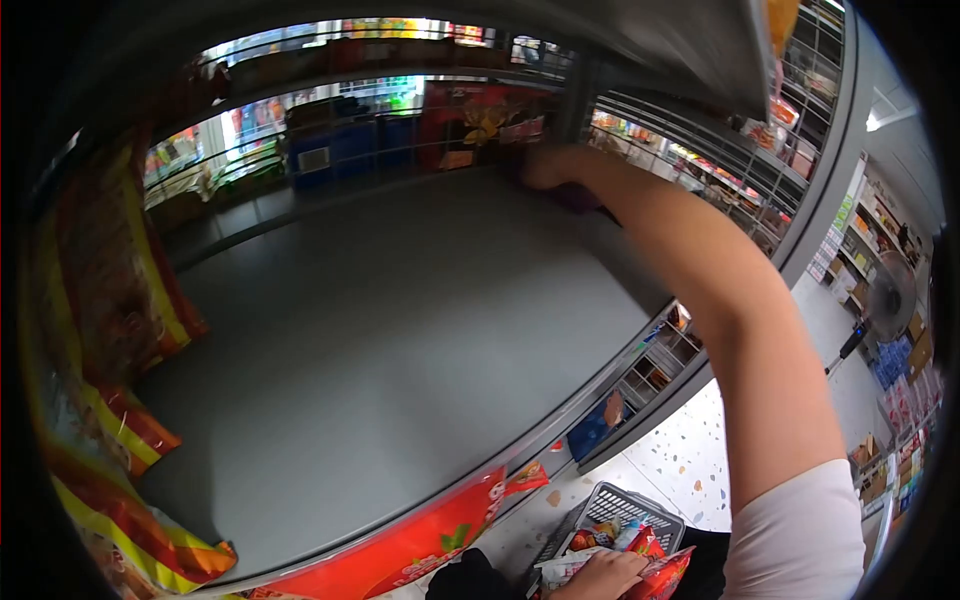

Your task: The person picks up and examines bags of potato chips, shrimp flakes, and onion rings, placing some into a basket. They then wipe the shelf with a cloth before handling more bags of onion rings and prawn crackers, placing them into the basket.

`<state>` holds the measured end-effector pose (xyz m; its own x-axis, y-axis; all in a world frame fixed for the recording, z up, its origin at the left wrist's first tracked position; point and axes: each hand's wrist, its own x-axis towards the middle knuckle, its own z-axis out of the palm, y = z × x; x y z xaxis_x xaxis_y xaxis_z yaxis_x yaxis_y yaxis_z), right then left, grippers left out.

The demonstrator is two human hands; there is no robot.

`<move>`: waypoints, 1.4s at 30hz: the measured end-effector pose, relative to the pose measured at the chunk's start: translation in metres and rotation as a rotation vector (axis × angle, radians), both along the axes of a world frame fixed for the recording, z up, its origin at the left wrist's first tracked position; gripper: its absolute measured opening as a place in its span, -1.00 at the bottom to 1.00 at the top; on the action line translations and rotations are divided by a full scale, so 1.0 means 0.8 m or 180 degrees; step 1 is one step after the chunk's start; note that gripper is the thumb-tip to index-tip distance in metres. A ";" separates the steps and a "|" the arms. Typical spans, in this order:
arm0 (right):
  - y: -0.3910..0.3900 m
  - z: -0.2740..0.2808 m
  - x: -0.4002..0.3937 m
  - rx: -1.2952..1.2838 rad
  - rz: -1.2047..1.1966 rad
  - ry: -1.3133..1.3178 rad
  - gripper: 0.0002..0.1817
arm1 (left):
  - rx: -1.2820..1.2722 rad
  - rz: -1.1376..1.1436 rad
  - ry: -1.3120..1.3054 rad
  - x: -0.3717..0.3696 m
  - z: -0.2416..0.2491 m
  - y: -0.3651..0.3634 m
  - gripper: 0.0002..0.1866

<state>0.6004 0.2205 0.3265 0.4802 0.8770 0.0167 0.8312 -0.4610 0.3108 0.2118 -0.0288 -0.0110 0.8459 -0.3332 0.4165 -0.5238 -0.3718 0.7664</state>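
My right arm stretches across the grey shelf board (pixel 390 330) to its far right corner. There my right hand (pixel 548 168), smeared by motion, presses on a dark purple cloth (pixel 574 198) against the board; its fingers do not show clearly. Low in the view, my left hand (pixel 602 574) is curled over snack packets at the grey basket (pixel 640 505). A red packet (pixel 664 574) sticks out beside its fingers, and a white packet (pixel 565 568) lies under them.
Red-and-yellow snack bags (pixel 110 270) stand along the shelf's left side. Behind the back wire rail are a blue box (pixel 310 155) and a red carton (pixel 490 120). A red banner (pixel 420 540) runs along the front edge. A metal post (pixel 815 190) and a fan (pixel 888 295) are at right.
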 end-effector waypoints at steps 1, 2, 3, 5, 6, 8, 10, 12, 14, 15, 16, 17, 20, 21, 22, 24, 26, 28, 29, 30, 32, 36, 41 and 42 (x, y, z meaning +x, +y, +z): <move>0.009 -0.002 -0.002 -0.0217 0.0366 -0.0216 -0.53 | -0.0011 0.0059 0.0012 -0.001 -0.001 -0.001 -0.41; 0.015 -0.002 -0.013 -0.0217 0.0423 -0.0206 -0.53 | 0.0004 0.0055 -0.0032 -0.001 -0.002 -0.001 -0.42; 0.018 -0.002 -0.024 0.0050 0.0286 0.0010 -0.53 | 0.0023 0.0049 -0.0078 -0.002 -0.002 0.000 -0.43; 0.022 0.006 -0.063 0.0309 0.0179 0.0238 -0.53 | 0.0037 0.0141 -0.0094 -0.003 0.002 0.000 -0.50; 0.021 0.017 -0.102 0.0225 0.0096 0.0488 -0.51 | 0.0057 0.0187 -0.0114 -0.005 0.003 0.001 -0.57; 0.029 0.017 -0.139 0.0141 0.0039 0.0749 -0.47 | 0.0071 0.0049 0.0160 -0.005 -0.005 0.003 -0.63; 0.037 0.012 -0.158 0.0426 0.0635 0.0939 -0.45 | 0.0071 -0.0109 0.0417 -0.004 -0.011 0.002 -0.69; 0.045 0.009 -0.189 0.0517 0.0802 0.0877 -0.44 | 0.0399 -0.0127 0.0360 -0.003 -0.009 0.002 -0.69; 0.052 0.012 -0.222 0.0607 0.0955 0.0800 -0.44 | 0.0437 -0.0087 0.0361 -0.002 -0.013 0.000 -0.70; 0.055 0.015 -0.240 0.0616 0.1055 0.1016 -0.45 | 0.0477 -0.0060 0.0370 -0.002 -0.012 -0.001 -0.71; 0.061 0.017 -0.254 0.0624 0.1154 0.1236 -0.46 | 0.0476 -0.0055 0.0368 -0.002 -0.012 0.000 -0.71; 0.073 0.017 -0.262 0.0619 0.1164 0.1238 -0.46 | 0.0326 0.0005 0.0366 -0.001 -0.008 0.002 -0.79; 0.105 0.017 -0.289 0.0263 0.1494 0.1807 -0.47 | 0.0449 0.0038 0.0585 0.011 -0.016 0.004 -0.80; 0.108 0.018 -0.304 0.0269 0.1601 0.1845 -0.47 | 0.0734 -0.0008 0.0794 0.017 -0.021 0.008 -0.74; 0.109 0.020 -0.317 0.0282 0.1704 0.1876 -0.47 | 0.0740 0.0005 0.0804 0.020 -0.026 0.010 -0.74; 0.110 0.024 -0.335 0.0262 0.1685 0.2036 -0.47 | 0.0635 0.0206 0.0674 0.025 -0.030 0.015 -0.73; 0.107 0.026 -0.339 0.0248 0.1649 0.2193 -0.47 | 0.0545 0.0276 0.0664 0.033 -0.050 0.013 -0.73; 0.106 0.026 -0.335 0.0220 0.1861 0.2121 -0.50 | 0.0614 0.0366 0.0668 0.039 -0.061 0.012 -0.75; 0.101 0.028 -0.336 0.0219 0.1853 0.2135 -0.50 | 0.0501 0.0512 0.0591 0.036 -0.056 0.015 -0.79; 0.095 0.031 -0.335 0.0081 0.1981 0.2019 -0.53 | 0.0498 0.0499 0.0604 0.037 -0.053 0.019 -0.79; 0.077 0.037 -0.331 -0.0044 0.2077 0.1923 -0.55 | 0.0402 0.0433 0.0646 0.036 -0.045 0.026 -0.81; 0.033 0.043 -0.304 -0.0345 0.2179 0.1722 -0.64 | 0.0570 0.0500 0.0656 0.033 -0.037 0.033 -0.81; -0.066 0.043 -0.235 -0.0004 0.1571 0.1753 -0.60 | 0.0590 0.0517 0.0726 0.034 -0.047 0.027 -0.77; -0.088 0.045 -0.231 0.0003 0.1524 0.1742 -0.60 | 0.0591 0.0472 0.0711 0.034 -0.043 0.026 -0.77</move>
<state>0.4156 0.1498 0.3628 -0.0167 0.9932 -0.1152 0.9782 -0.0077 -0.2075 0.2389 -0.0079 -0.0454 0.9545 -0.2525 0.1589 -0.2802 -0.5756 0.7683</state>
